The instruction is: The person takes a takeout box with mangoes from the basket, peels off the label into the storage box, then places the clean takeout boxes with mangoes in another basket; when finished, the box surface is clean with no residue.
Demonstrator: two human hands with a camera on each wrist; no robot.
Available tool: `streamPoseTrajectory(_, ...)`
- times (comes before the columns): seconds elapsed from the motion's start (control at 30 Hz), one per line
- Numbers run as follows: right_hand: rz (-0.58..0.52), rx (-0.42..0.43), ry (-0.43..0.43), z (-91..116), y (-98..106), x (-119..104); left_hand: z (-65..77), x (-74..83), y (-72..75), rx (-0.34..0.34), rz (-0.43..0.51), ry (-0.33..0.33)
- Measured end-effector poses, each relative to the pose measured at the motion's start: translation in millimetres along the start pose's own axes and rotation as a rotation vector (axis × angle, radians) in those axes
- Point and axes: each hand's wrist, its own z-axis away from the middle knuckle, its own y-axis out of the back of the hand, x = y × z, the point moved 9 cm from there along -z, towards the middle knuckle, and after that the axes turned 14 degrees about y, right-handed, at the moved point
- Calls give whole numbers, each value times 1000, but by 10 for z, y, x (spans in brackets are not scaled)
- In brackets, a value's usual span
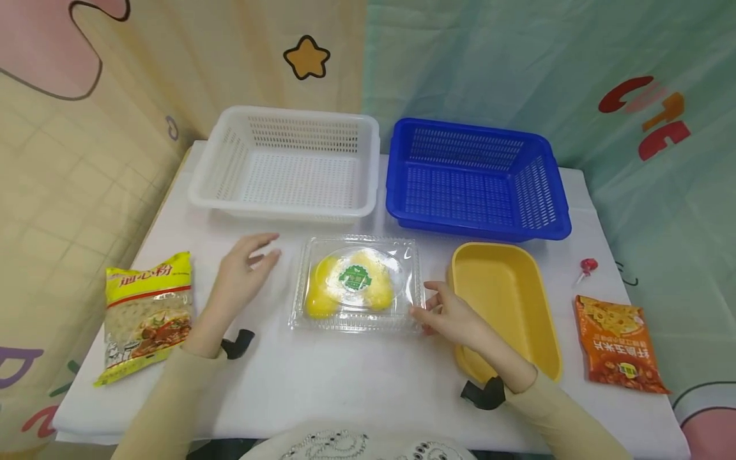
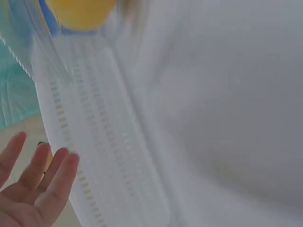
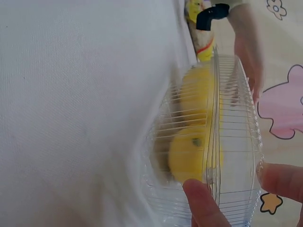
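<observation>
In the head view, a clear plastic clamshell box (image 1: 353,326) with a green label (image 1: 355,277) lies mid-table, and yellow fruit (image 3: 195,153) shows through its walls. My right hand (image 1: 454,316) is at the box's right edge. Its thumb and fingers hold that side, one digit on the side wall and another at the upper edge in the right wrist view. To the left, my left hand (image 1: 244,271) hovers apart from the box, fingers loosely bent around nothing. The left wrist view shows those fingers (image 2: 57,184) spread and bare.
Behind the box stand a white basket (image 1: 287,212) and a blue basket (image 1: 477,230). A yellow tray (image 1: 506,294) sits under the right forearm. At the left lies a noodle bag (image 1: 146,313); at the right, a red lollipop (image 1: 588,264) and an orange snack packet (image 1: 621,345).
</observation>
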Motion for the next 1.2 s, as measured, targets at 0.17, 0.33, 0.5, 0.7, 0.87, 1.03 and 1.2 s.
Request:
streamPoseTrajectory(0.17, 4, -14, -3, 10, -5, 12, 200, -42, -465, -312, 58, 71)
streamPoseTrajectory(0.33, 4, -14, 3, 21, -8, 18, 251, -83, -595, -363, 15, 83)
streamPoseTrajectory(0.5, 38, -16, 28, 21, 14, -20, 248, -90, -601, -348, 2, 98)
streamPoseTrajectory(0.7, 304, 73, 179, 28, 166, -352, 254, -83, -603, -325, 6, 132)
streamPoseTrajectory(0.87, 494, 121, 386, -77, 263, -930, 254, -65, -601, -308, 1, 136)
streamPoseTrajectory(1.03, 590, -58, 531, -424, 36, -1362, 251, -79, -598, -298, 8, 148)
streamPoseTrajectory(1.2, 694, -295, 592, -739, -334, -1546, 246, -99, -611, -299, 14, 165)
